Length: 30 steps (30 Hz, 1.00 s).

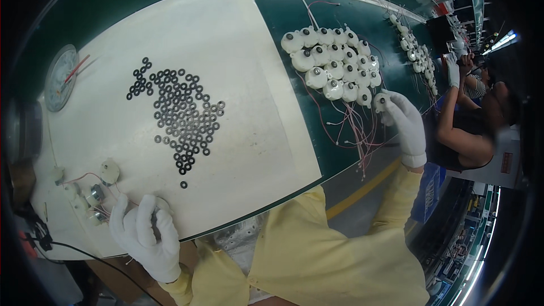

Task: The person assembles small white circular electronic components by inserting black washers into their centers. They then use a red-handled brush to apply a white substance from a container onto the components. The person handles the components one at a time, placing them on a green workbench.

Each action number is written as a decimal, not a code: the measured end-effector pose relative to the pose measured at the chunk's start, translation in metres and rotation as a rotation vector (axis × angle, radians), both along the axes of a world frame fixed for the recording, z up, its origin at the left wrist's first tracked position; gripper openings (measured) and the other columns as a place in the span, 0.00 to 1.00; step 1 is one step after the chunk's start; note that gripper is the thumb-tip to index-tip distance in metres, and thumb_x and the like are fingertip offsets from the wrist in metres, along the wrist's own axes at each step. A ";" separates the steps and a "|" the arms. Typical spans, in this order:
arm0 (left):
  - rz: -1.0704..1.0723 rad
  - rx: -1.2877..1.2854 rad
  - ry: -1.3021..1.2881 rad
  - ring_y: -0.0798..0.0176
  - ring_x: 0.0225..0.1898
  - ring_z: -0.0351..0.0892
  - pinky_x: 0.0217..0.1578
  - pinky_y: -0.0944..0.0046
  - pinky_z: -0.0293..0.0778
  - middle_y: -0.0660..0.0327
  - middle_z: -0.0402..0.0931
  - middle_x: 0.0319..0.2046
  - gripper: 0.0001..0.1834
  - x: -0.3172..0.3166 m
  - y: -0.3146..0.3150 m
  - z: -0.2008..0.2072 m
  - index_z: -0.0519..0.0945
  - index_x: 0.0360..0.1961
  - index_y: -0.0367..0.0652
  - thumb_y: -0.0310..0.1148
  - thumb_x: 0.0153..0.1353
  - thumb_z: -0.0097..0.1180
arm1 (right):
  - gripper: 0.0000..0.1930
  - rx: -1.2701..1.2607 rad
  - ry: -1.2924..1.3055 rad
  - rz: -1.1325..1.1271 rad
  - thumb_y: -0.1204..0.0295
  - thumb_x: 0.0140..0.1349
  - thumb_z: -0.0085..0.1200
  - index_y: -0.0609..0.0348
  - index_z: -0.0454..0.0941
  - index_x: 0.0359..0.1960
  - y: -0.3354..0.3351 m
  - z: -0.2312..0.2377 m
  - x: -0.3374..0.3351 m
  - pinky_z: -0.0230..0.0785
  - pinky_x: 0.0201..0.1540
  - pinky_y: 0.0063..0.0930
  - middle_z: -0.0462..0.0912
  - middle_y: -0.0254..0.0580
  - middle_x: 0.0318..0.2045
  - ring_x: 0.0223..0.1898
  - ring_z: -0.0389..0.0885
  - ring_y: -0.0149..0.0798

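Observation:
My right hand (405, 124), in a white glove, has its fingers closed on a small white motor (381, 102) with a dark centre, at the near right corner of a group of similar white motors (334, 54). These stand close together in rows on the green surface, with black rings at their centres and red and white wires (360, 136) trailing toward me. My left hand (144, 235), also gloved, curls at the table's near edge around a round pale motor (162, 205), largely hidden by the fingers. Beside it lie several loose motors (96, 195) with wires.
Many black rings (181, 113) lie spread over the white sheet (243, 153). A clear round lid (61, 79) with a red stick (76, 71) is at the far left. More motors (416, 51) stand farther right, near another person (467, 119). A black cable (96, 258) hangs at the near left.

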<state>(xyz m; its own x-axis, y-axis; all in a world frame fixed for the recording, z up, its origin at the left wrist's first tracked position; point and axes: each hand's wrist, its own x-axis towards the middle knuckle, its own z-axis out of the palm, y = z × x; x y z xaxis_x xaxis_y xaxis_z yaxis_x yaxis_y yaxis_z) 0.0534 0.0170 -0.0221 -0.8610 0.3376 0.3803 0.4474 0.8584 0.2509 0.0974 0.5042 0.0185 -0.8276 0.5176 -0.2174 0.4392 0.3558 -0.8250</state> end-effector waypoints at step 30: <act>-0.113 0.011 0.242 0.54 0.48 0.75 0.46 0.50 0.70 0.63 0.77 0.32 0.10 0.005 0.026 0.045 0.84 0.34 0.51 0.38 0.49 0.61 | 0.13 0.553 0.546 -0.216 0.73 0.72 0.49 0.71 0.77 0.51 -0.027 -0.014 0.011 0.71 0.52 0.25 0.83 0.46 0.45 0.45 0.80 0.33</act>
